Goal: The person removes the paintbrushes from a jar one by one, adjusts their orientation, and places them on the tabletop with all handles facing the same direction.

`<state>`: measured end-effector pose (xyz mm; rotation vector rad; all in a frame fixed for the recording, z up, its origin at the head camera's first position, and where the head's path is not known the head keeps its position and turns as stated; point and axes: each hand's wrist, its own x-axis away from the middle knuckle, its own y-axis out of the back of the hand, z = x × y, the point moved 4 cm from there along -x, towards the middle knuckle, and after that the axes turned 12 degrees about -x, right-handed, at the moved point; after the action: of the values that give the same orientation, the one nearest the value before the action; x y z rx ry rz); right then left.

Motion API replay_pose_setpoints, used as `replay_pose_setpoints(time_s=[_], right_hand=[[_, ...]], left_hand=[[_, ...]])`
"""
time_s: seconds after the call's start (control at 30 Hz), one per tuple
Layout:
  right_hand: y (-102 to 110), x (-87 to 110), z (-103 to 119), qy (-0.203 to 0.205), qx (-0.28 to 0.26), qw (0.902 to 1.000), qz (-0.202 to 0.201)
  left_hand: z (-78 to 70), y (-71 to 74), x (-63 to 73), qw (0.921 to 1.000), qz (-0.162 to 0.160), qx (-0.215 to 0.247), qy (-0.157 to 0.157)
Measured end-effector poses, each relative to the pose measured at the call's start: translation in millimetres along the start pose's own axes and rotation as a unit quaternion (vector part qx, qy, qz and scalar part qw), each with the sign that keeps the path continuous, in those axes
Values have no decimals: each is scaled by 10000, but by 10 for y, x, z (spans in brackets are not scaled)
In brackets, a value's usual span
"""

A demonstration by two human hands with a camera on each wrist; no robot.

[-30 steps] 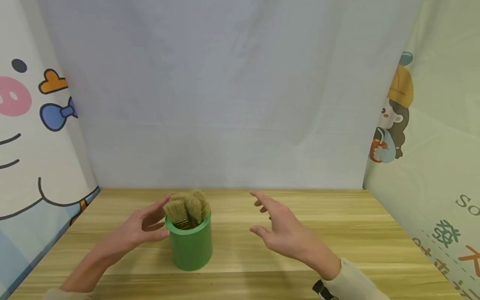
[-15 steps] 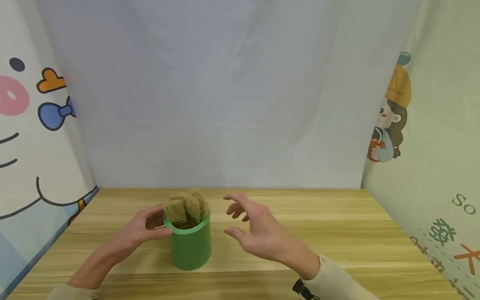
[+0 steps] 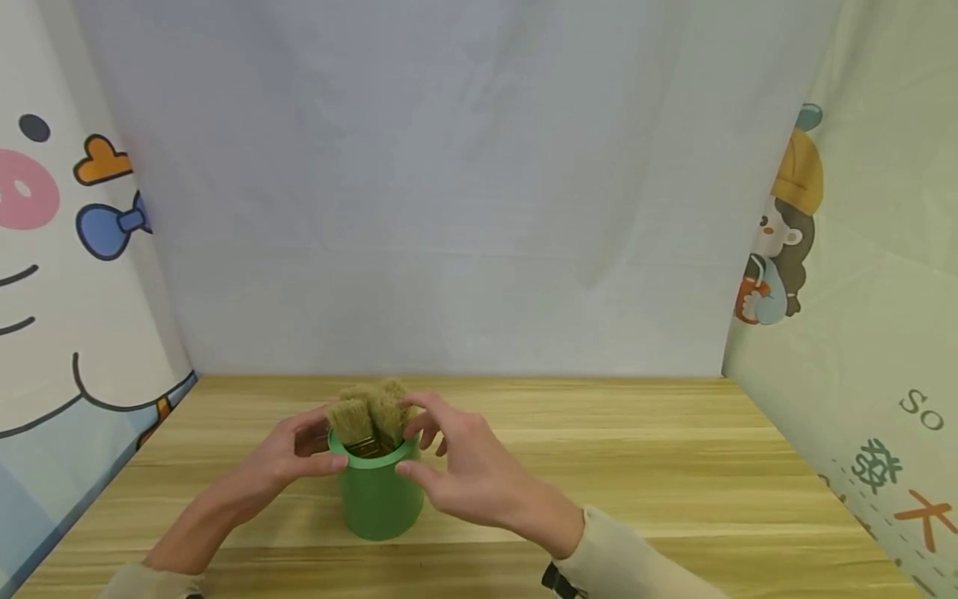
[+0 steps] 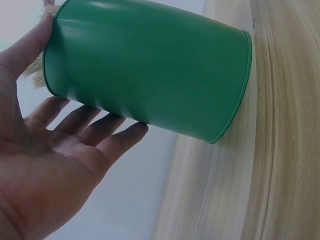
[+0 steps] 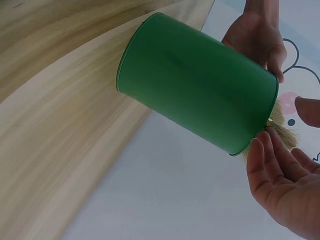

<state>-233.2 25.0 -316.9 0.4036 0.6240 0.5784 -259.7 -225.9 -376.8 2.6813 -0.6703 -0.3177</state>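
A green cylindrical container point(image 3: 382, 499) stands upright on the wooden table, left of the middle. Several paintbrushes point(image 3: 352, 420) stick out of it, pale bristles up. My left hand point(image 3: 288, 453) holds the container at its left side, thumb over the rim; the left wrist view shows its fingertips point(image 4: 135, 131) against the green wall point(image 4: 150, 65). At the right side of the rim is my right hand point(image 3: 464, 466), its fingers right at the rearmost bristles. In the right wrist view its thumb point(image 5: 307, 111) stands apart from the other fingers, the bristles point(image 5: 282, 134) between. The brush handles are hidden inside.
The wooden table point(image 3: 636, 482) reaches back to a plain pale curtain point(image 3: 479, 208). Printed cloths hang at both sides, with a pig figure point(image 3: 45, 216) at left and a figure in a yellow hat point(image 3: 786, 233) at right.
My right hand has moved left from over the middle of the table to the brushes at the rim. My left hand has closed in on the container, its thumb now on the rim. The container stays put.
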Motion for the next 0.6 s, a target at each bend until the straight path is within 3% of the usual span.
replay_pose_setpoints(time_s=[0.27,0.6], right_hand=[[-53,-85,-3,92,314,9989,-324],[-145,-240,-8,361,1697,9816,-801]], left_hand=[[6,1,-15,10000,-14,-9,-89],[8,10,-11,9999,40,76,80]])
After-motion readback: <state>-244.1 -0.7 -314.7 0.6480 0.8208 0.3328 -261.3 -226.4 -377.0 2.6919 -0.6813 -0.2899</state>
